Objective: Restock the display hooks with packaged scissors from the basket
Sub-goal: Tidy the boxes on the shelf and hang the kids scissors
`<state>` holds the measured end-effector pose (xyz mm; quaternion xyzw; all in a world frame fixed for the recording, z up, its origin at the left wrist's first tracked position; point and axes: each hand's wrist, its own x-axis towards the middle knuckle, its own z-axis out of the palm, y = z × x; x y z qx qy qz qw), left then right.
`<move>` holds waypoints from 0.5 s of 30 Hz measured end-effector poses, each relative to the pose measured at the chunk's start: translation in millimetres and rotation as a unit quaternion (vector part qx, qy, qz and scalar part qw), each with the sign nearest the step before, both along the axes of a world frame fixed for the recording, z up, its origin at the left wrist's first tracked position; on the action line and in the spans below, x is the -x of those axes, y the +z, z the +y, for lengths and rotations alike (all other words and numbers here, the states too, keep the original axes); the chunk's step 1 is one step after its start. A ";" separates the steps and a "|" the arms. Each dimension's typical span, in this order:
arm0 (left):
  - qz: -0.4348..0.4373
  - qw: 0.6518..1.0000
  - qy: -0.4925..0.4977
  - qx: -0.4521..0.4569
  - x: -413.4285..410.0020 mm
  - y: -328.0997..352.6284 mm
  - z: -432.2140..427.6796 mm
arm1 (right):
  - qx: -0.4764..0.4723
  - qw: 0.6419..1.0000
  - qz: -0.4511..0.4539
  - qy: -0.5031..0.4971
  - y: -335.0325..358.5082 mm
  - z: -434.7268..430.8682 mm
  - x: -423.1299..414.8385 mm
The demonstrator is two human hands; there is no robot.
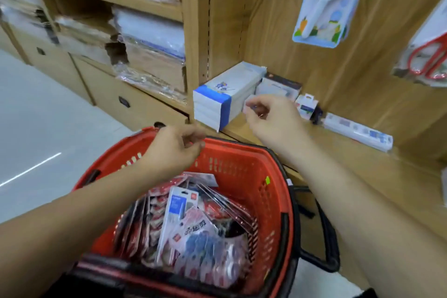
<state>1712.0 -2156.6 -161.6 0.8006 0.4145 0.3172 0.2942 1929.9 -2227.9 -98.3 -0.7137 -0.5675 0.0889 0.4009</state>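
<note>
A red plastic basket (pixel 268 191) stands low in front of me, filled with several packaged scissors (pixel 193 227) in red, white and blue cards. My left hand (pixel 176 147) hovers over the basket's far rim, fingers loosely curled, nothing in it. Above the wooden shelf edge, my right hand (pixel 273 116) is also loosely curled and holds nothing that I can make out. A pack of light-blue scissors (pixel 331 0) hangs on the wooden back panel at upper right. A pack of red-handled scissors (pixel 428 55) hangs at the right edge.
On the shelf ledge (pixel 314 152) sit a white and blue box stack (pixel 222 99), small boxes (pixel 278 87) and a long flat pack (pixel 358 132). Shelves of wrapped paper goods (pixel 145 38) fill the left. The basket's black handle (pixel 321 232) hangs on its right side.
</note>
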 end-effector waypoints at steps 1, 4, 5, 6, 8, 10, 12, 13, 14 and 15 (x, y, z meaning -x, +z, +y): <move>0.021 1.000 0.008 0.006 12.1 -15.6 -4.3 | 0.032 0.999 0.003 0.022 -19.0 -3.2 11.8; 0.091 0.995 0.027 0.038 46.3 -64.2 -11.8 | 0.120 0.989 -0.029 0.079 -81.0 -17.0 45.4; 0.131 0.989 0.024 0.059 54.1 -76.7 -12.2 | 0.153 0.982 -0.048 0.096 -100.0 -20.8 53.0; 0.177 0.980 0.016 0.084 59.5 -84.5 -11.3 | 0.201 0.971 -0.065 0.114 -114.4 -23.5 59.5; 0.255 0.956 -0.001 0.144 66.9 -90.4 -11.2 | 0.317 0.930 -0.094 0.161 -137.7 -25.6 65.8; 0.302 0.934 -0.016 0.189 70.5 -94.8 -14.4 | 0.420 0.878 -0.094 0.210 -156.2 -25.6 68.1; 0.331 0.916 -0.050 0.219 69.9 -101.4 -22.2 | 0.476 0.846 -0.058 0.233 -171.6 -28.8 67.9; 0.337 0.909 -0.072 0.234 67.2 -104.8 -27.9 | 0.488 0.840 -0.029 0.234 -177.4 -32.2 66.5; 0.339 0.903 -0.091 0.249 63.2 -107.4 -34.5 | 0.501 0.833 -0.008 0.236 -182.4 -35.1 63.0; 0.344 0.893 -0.107 0.268 58.5 -109.2 -40.8 | 0.516 0.820 -0.001 0.249 -184.7 -37.2 60.0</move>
